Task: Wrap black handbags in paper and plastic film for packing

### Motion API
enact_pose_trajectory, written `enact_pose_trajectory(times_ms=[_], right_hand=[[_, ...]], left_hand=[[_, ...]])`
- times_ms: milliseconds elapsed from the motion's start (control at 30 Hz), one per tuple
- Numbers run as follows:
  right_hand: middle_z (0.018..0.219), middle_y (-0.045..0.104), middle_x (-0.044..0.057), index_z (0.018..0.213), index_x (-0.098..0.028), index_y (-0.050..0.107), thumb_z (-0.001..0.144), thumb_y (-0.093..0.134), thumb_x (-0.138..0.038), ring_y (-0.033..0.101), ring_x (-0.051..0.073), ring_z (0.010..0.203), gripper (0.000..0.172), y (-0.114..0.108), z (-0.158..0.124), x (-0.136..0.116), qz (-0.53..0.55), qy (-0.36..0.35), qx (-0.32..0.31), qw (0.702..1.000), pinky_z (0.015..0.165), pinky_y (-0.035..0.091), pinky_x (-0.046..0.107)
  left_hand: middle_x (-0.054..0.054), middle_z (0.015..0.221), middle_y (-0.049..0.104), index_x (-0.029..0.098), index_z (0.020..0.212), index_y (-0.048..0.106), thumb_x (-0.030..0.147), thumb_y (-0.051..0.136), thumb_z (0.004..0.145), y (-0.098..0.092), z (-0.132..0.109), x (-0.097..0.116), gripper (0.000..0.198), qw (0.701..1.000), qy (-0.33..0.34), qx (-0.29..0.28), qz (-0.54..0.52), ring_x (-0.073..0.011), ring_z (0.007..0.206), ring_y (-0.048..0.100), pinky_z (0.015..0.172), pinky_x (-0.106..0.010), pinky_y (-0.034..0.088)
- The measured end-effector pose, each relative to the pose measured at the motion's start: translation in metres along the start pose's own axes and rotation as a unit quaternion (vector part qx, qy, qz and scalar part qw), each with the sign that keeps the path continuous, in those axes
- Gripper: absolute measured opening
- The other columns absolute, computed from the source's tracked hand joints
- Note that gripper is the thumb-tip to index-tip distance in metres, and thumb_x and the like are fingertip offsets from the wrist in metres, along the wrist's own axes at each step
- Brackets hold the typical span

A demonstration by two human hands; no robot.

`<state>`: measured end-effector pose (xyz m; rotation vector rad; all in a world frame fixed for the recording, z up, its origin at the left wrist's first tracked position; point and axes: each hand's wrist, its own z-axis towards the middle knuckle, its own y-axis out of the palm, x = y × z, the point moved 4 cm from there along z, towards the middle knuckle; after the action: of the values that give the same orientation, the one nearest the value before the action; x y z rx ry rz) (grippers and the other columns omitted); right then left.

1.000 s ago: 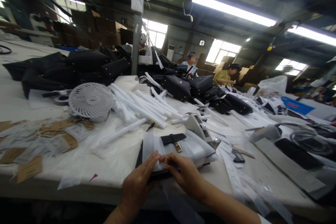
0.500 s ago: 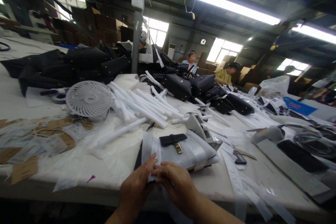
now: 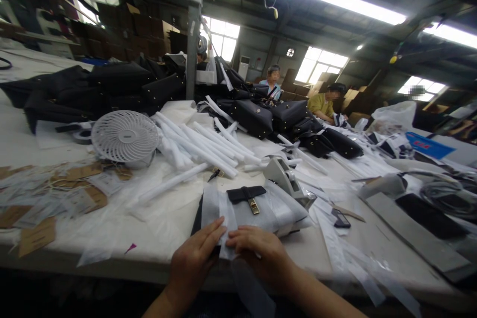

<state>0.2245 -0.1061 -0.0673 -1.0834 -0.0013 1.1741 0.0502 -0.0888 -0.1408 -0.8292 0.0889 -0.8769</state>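
A black bag [image 3: 249, 208] wrapped in white translucent sheet lies at the table's near edge, its black strap and gold clasp [image 3: 254, 205] facing up. My left hand [image 3: 194, 261] rests on the bag's near left corner, fingers stretched along the wrap. My right hand [image 3: 261, 253] sits beside it, fingers curled and pinching a strip of the white wrapping [image 3: 225, 238] between the two hands. Behind the bag stands a grey tape dispenser [image 3: 285, 182].
A small white fan [image 3: 124, 138] lies at the left, with brown paper tags [image 3: 37, 236] scattered near it. White foam rolls [image 3: 201, 149] and piled black bags [image 3: 112, 87] fill the middle. A steel post [image 3: 193, 44] rises behind. People sit working at the far right.
Both hands slid a little along the bag's near edge, staying on the white wrap. The view dipped and shifted slightly. The bag stays in place.
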Motion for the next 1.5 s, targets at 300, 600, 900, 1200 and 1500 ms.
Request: enact_pose_trajectory(times_ms=[300, 600, 900, 1200, 1500], right_hand=[[0.115, 0.073, 0.006, 0.105, -0.018, 0.062, 0.094, 0.055, -0.010, 0.060, 0.019, 0.121, 0.015, 0.006, -0.016, 0.009, -0.093, -0.165, -0.048, 0.981, 0.108, 0.045, 0.039], [0.098, 0.072, 0.007, 0.100, -0.019, 0.065, 0.095, 0.056, -0.019, 0.067, 0.018, 0.097, 0.010, 0.003, -0.003, -0.001, 0.003, 0.001, 0.019, 1.000, 0.089, 0.055, 0.031], [0.110, 0.066, 0.009, 0.108, -0.021, 0.059, 0.088, 0.059, -0.011, 0.061, 0.023, 0.098, 0.023, 0.017, 0.001, 0.007, -0.131, 0.066, 0.008, 0.989, 0.088, 0.052, 0.037], [0.099, 0.066, 0.007, 0.102, -0.020, 0.059, 0.088, 0.054, -0.014, 0.057, 0.022, 0.090, 0.016, 0.018, 0.008, 0.015, -0.182, 0.024, -0.070, 0.981, 0.082, 0.047, 0.036], [0.124, 0.065, 0.015, 0.128, -0.017, 0.050, 0.092, 0.061, -0.038, 0.061, 0.026, 0.110, 0.044, 0.010, 0.004, 0.006, -0.146, -0.089, -0.074, 0.983, 0.096, 0.047, 0.044]], left_hand=[[-0.006, 0.126, 0.068, 0.021, 0.126, 0.057, 0.021, 0.051, 0.093, 0.000, 0.002, -0.002, 0.033, 1.000, 0.003, -0.024, -0.011, -0.0201, 0.110, 0.067, 0.091, -0.031, 0.057], [-0.008, 0.129, 0.065, 0.021, 0.130, 0.052, 0.024, 0.056, 0.092, 0.003, -0.002, -0.004, 0.039, 0.999, 0.001, -0.041, 0.001, -0.0211, 0.113, 0.065, 0.093, -0.032, 0.056], [-0.008, 0.129, 0.066, 0.019, 0.131, 0.052, 0.022, 0.053, 0.093, 0.003, -0.002, -0.003, 0.038, 1.000, 0.016, -0.019, 0.005, -0.0212, 0.114, 0.065, 0.095, -0.032, 0.054], [-0.008, 0.124, 0.069, 0.020, 0.124, 0.056, 0.036, 0.056, 0.093, 0.002, -0.002, -0.009, 0.035, 0.999, 0.027, -0.010, -0.026, -0.0209, 0.109, 0.067, 0.093, -0.030, 0.056], [-0.006, 0.124, 0.069, 0.022, 0.130, 0.052, 0.047, 0.048, 0.096, 0.005, -0.003, -0.010, 0.042, 0.999, -0.002, -0.025, -0.027, -0.0194, 0.109, 0.068, 0.093, -0.029, 0.055]])
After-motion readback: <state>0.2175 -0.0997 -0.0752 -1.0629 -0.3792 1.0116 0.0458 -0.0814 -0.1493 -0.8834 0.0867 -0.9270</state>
